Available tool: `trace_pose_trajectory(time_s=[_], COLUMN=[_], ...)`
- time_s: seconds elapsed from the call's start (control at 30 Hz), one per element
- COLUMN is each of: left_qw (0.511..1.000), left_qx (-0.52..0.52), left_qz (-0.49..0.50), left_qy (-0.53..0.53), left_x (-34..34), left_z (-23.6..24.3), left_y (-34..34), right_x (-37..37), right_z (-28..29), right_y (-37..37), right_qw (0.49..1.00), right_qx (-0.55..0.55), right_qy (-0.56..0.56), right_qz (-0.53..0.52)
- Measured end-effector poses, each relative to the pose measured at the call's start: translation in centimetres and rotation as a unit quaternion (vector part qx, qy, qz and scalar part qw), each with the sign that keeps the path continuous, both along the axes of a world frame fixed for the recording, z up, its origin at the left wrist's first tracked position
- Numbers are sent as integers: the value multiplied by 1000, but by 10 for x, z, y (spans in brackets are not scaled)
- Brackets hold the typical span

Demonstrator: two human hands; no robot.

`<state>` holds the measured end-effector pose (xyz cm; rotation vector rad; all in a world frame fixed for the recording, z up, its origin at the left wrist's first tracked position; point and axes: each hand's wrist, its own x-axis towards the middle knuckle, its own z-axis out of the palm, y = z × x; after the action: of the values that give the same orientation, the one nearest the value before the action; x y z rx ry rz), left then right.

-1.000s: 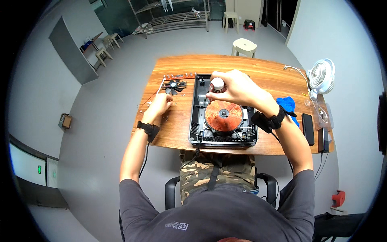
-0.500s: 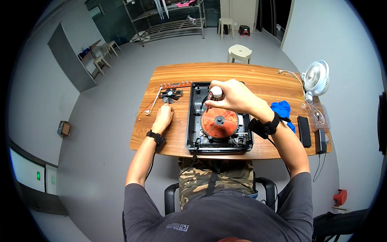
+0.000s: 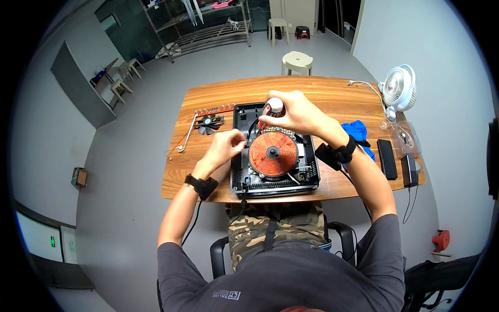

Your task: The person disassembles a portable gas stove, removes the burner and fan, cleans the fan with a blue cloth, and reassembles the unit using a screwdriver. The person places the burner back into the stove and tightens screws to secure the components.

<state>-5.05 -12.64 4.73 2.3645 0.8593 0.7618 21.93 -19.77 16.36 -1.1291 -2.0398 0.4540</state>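
Note:
An opened induction cooker point(image 3: 238, 171) lies on the wooden table in front of me, its round copper coil point(image 3: 270, 165) exposed over a green circuit board. My right hand point(image 3: 291, 112) is closed around a stubby screwdriver point(image 3: 274, 107) with a red and black handle and a white end. The tool is held above the board, just behind the coil; its tip is hard to make out. My left hand point(image 3: 227, 147) hovers at the cooker's left rim with thumb and fingertips brought together. Anything between those fingertips is too small or hidden to tell.
To the left lie a small black fan point(image 3: 209, 124), an orange control board strip point(image 3: 214, 110) and a white cable point(image 3: 187, 136). On the right are a blue cloth point(image 3: 357, 136), a black box point(image 3: 386, 159), a clear plastic tray point(image 3: 410, 141) and a white desk fan point(image 3: 400, 88).
My left hand has risen from the table and moved right to the cooker's rim, its fingers now pinched. My right hand still holds the screwdriver over the cooker. The whole view has shifted slightly.

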Motion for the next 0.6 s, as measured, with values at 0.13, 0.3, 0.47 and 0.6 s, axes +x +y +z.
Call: trace_pose_trajectory(time_s=[0.13,0.3,0.47,0.6], left_qw=[997,997,998,997], left_qx=[-22,-18,-5,8], left_qz=[-61,-55,-54,-63], left_qy=[-29,-49,-45,-38], left_x=[24,33,32,32], left_z=[14,15,10,10], left_y=[-21,-23,-19,-20], right_x=[1,4,5,5], right_z=[1,-1,3,2], right_y=[-8,-12,-16,-16], right_qw=[1000,999,999,999], right_qx=[21,30,33,36], right_qy=[8,14,20,20], right_qz=[3,6,6,12])
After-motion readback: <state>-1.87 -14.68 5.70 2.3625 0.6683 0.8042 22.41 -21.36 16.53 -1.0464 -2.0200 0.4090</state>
